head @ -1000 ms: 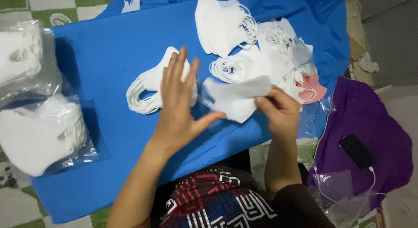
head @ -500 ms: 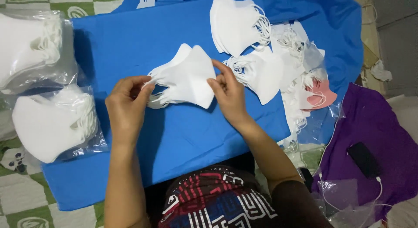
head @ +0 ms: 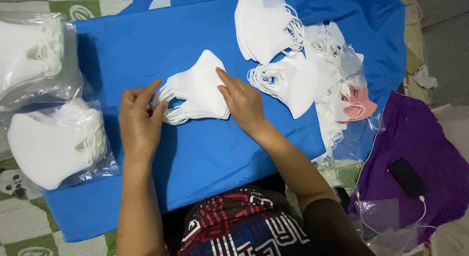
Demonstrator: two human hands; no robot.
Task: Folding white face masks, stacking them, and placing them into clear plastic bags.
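Note:
A small stack of white face masks [head: 198, 89] lies on the blue cloth [head: 195, 153] in the middle. My left hand [head: 139, 121] rests at the stack's left side, its fingertips touching the ear loops. My right hand [head: 242, 102] lies flat on the stack's right edge, fingers pointing up and left. Neither hand lifts anything.
Two more white mask stacks [head: 266, 26] [head: 293, 82] lie to the upper right, beside a loose pile with a pink mask [head: 361, 104]. Bagged masks [head: 53, 141] [head: 29, 55] sit at the left. A purple cloth [head: 420, 153] with a black phone [head: 406, 177] lies at the right.
A mask was carried from the right pile to the middle stack and laid down. Both hands now press and square the stack, slightly lower than half a second ago.

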